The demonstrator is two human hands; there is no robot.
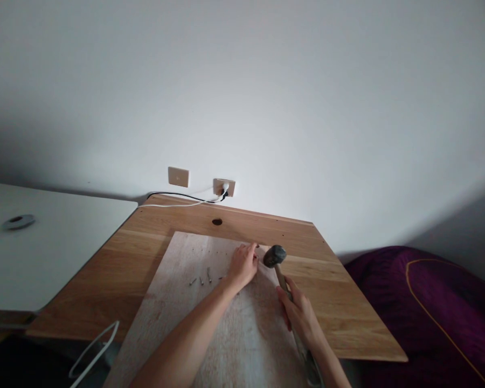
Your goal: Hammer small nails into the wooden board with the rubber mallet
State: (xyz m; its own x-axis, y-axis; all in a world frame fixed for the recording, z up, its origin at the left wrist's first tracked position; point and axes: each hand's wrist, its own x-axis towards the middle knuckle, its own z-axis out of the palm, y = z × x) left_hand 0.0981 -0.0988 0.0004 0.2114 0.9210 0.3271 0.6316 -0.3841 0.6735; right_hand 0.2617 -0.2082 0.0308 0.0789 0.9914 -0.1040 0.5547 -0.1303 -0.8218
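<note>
My right hand (301,312) grips the handle of a mallet (275,255), its dark, blocky head raised close to the board's far right corner. My left hand (242,265) rests on the pale wood-grain board (178,323), fingertips pinched together near that same corner, just left of the mallet head. A small glint shows at those fingertips, too small to name. Several small metal fasteners (201,281), nails or screws, lie loose on the board left of my left wrist. A row of small dark dots (209,251) runs along the board's far edge.
The board lies on a wooden desk (339,302) with a round cable hole (217,221). Behind it, cords (178,204) run to a wall socket (223,187). A white table (64,242) holding a roll of tape (19,221) adjoins at left; a purple beanbag (424,307) sits right.
</note>
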